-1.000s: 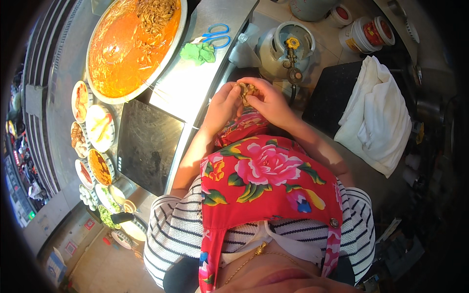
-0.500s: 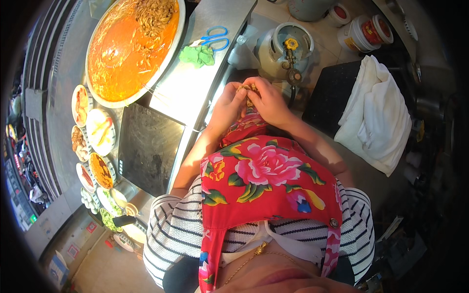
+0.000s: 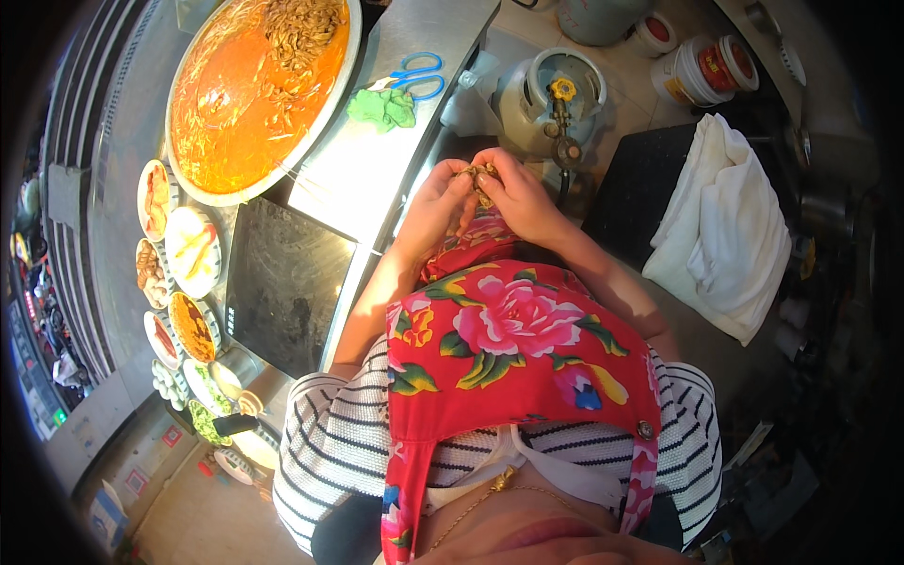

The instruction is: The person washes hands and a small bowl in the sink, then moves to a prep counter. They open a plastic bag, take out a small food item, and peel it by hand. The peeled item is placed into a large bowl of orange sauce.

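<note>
My left hand (image 3: 441, 205) and my right hand (image 3: 521, 200) meet in front of my waist, above the lower part of a red floral apron (image 3: 518, 325). Fingers and thumbs of both are closed on a small brown-yellow thing (image 3: 484, 200), its kind too small and covered to make out. Left of them is the steel counter (image 3: 325, 184). On it lie a crumpled green cloth (image 3: 381, 109) and blue-handled scissors (image 3: 417, 77). Beyond stands a big round pan (image 3: 350, 89) of orange-red broth, with a heap of brown strips (image 3: 299, 36) at its far side.
A dark flat cooktop (image 3: 287, 282) sits on the counter at left, beside several food bowls (image 3: 193, 252). A gas cylinder (image 3: 537, 113) with a yellow valve stands ahead of my hands. White cloth (image 3: 720, 235) hangs over a black surface (image 3: 640, 179) at right. White buckets (image 3: 692, 71) stand far right.
Both hands stay together at nearly the same spot, with the fingers shifting slightly around the small thing. The view has moved a little; nothing else visibly differs.
</note>
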`<state>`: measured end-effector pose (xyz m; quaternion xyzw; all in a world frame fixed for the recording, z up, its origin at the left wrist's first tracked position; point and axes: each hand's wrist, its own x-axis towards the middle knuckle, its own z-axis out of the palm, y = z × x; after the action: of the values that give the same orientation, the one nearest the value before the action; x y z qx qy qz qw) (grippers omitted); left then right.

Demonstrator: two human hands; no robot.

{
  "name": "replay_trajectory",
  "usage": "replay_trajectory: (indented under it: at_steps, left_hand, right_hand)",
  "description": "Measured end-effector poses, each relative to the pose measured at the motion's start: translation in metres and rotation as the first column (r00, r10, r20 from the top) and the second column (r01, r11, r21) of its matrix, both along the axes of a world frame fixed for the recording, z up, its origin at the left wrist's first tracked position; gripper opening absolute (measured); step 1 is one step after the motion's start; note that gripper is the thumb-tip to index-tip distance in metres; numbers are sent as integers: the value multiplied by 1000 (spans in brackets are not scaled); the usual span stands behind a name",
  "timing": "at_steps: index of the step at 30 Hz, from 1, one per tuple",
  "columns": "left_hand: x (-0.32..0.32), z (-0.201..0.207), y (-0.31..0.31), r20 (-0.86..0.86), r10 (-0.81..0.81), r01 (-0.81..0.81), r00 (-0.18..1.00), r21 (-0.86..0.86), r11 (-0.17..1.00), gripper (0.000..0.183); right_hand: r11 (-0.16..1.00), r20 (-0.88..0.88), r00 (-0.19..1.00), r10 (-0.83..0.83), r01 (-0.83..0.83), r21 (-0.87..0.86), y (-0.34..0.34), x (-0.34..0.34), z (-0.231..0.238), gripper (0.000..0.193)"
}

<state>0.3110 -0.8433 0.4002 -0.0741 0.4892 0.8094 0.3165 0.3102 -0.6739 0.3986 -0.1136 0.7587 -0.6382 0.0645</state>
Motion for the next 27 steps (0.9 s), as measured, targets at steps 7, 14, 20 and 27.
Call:
replay_trajectory:
  at_steps: [7,14,20,27]
  left_hand:
    - [0,0,0,-2,18,-18,1000,53,998,30]
    - [3,0,1,79,43,-55,996,162,985,27]
    - [3,0,2,67,59,-65,996,103,993,26]
    - [-3,0,-6,19,-18,19,1000,-67,998,25]
  right_hand:
    - [997,116,992,-48,55,-58,-2,1,0,16]
    - [993,95,992,-85,93,-78,-3,7,-4,18]
    - [992,105,990,-99,107,-73,-5,7,-2,19]
    - [995,-17,995,96,-96,-7,0,-1,9,23]
